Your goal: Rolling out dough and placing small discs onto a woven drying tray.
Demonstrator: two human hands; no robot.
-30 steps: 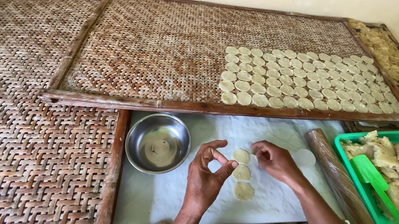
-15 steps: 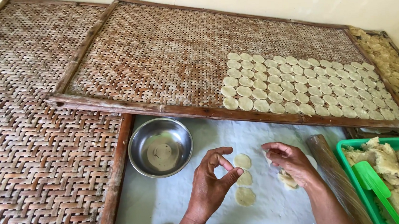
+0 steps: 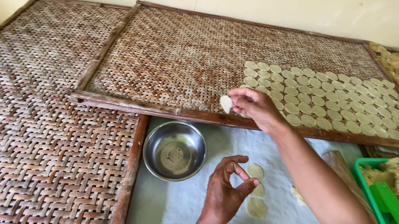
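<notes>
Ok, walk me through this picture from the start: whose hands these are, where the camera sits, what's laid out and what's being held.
The view comes from a camera worn on a person's head, looking down at their own two bare hands. The right hand is raised over a wood-framed woven tray, pinching one thin pale dough disc at the tray's near edge. Rows of similar discs already cover the tray's right part. The left hand rests low over a white cloth, fingers curled beside three more cut discs. A steel bowl sits on the cloth to its left. At lower right a green tub holds lumps of dough. A larger woven mat lies on the left.
</notes>
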